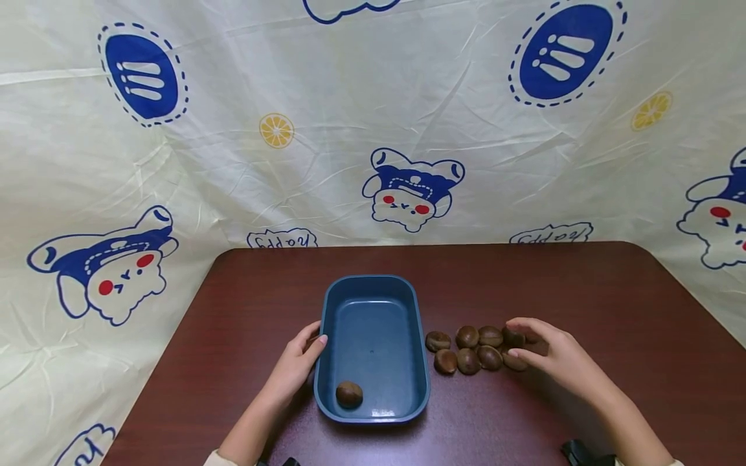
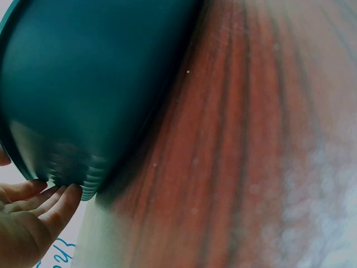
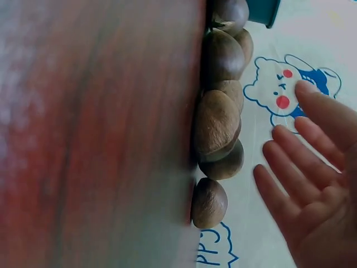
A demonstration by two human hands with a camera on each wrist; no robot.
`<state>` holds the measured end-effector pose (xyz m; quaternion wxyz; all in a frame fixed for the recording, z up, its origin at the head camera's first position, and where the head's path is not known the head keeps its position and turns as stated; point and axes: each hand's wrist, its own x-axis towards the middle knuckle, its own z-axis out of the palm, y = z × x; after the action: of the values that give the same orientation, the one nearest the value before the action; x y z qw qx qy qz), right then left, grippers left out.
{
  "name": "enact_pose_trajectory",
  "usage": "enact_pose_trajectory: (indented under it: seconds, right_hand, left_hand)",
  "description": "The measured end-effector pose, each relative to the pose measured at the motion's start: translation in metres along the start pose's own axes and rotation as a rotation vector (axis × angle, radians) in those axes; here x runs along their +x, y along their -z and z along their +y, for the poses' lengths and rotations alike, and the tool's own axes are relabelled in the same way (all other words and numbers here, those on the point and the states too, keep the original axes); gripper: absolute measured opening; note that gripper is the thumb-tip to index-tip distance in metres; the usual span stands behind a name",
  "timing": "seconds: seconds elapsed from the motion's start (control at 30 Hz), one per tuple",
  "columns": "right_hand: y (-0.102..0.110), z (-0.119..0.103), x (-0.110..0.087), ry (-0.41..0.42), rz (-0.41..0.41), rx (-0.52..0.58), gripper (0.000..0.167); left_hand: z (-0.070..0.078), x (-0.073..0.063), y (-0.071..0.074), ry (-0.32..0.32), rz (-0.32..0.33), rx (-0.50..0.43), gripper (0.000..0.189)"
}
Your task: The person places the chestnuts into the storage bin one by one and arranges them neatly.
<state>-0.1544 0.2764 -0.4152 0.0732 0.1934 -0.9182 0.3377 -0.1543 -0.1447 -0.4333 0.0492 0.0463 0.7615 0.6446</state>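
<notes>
One large printed cloth (image 1: 326, 181) fills the background, pale and creased, bearing cartoon animal heads (image 1: 412, 194), blue ovals (image 1: 142, 76) with dashed borders, the upside-down word "happy" (image 1: 282, 238) and orange slices (image 1: 276, 131). Before it stands a reddish-brown table (image 1: 524, 285) with rounded far corners and a sheen on its surface.

On the table, a blue tray (image 1: 373, 330) with rounded corners sits lengthwise between a person's left hand and a cluster of chestnuts to its right. The left hand (image 1: 299, 362) grips the tray's left wall, thumb over the rim and fingers against the outside; the left wrist view shows those fingertips pressed near ridges on the tray's outer side. The right hand (image 1: 562, 357) is at the cluster's right end, fingers relaxed and nearly straight, thumb apart from them. Whether a fingertip touches a nut cannot be told from the head view; in the right wrist view, a gap shows between the fingers and the nuts.

A light sleeve (image 1: 220, 459) edges into the foreground, and a black object (image 1: 577, 453) shows beside the right wrist.

Smallest are the brown chestnuts (image 1: 469, 361), lying close together in two rough rows, those at the right end partly hidden by the right hand. A single chestnut (image 1: 349, 394) lies inside the tray, in its near left corner.
</notes>
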Motion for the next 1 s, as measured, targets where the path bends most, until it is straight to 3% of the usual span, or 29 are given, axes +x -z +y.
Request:
enact_pose_trajectory:
  seconds: [0.27,0.63,1.0]
  right_hand:
    - [-0.002,0.009,-0.003,-0.089,-0.085,-0.018,0.04]
    - [-0.011,0.019,-0.01,-0.035,-0.074,0.006,0.032]
    - [-0.012,0.022,-0.009,-0.015,-0.078,-0.049,0.035]
  left_hand:
    - [-0.001,0.0,0.0,-0.004,0.001,-0.002,0.042]
    - [-0.001,0.0,0.0,0.0,0.001,0.007,0.043]
    - [0.0,0.0,0.001,0.001,-0.005,0.01,0.046]
